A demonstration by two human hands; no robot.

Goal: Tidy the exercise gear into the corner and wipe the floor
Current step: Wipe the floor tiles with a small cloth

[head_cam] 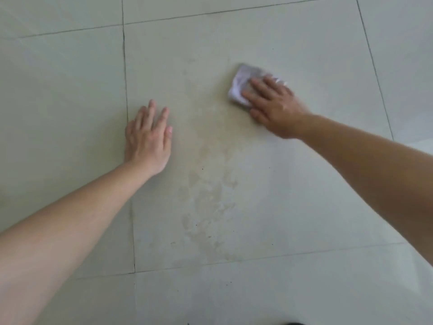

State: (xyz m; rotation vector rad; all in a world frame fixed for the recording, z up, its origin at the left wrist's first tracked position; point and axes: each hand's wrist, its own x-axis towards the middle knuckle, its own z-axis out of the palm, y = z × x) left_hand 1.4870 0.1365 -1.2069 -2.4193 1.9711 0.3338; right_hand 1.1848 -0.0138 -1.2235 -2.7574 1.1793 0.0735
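Right hand [275, 106], reaching in from the right edge on a bare forearm, lies palm-down on a folded pale cloth [243, 84] and presses it flat against the floor [304, 195]; its fingers are spread loosely over the cloth's near half, so the hand pins the cloth rather than pinching it. Cloth and hand are blurred. The cloth sits in the upper right part of one large pale tile, its far corner protruding beyond the fingertips. Left hand [148, 139], on a bare forearm entering from the lower left, rests flat on the same tile with the palm down, fingers extended and only slightly parted, holding nothing. This hand lies just right of a dark grout line [126, 90] running toward the top of the view. The two hands are well apart. Between and below them, a faint yellowish stain [208, 195] with irregular edges runs down the tile, dotted with a few small dark specks. No exercise gear appears in view.
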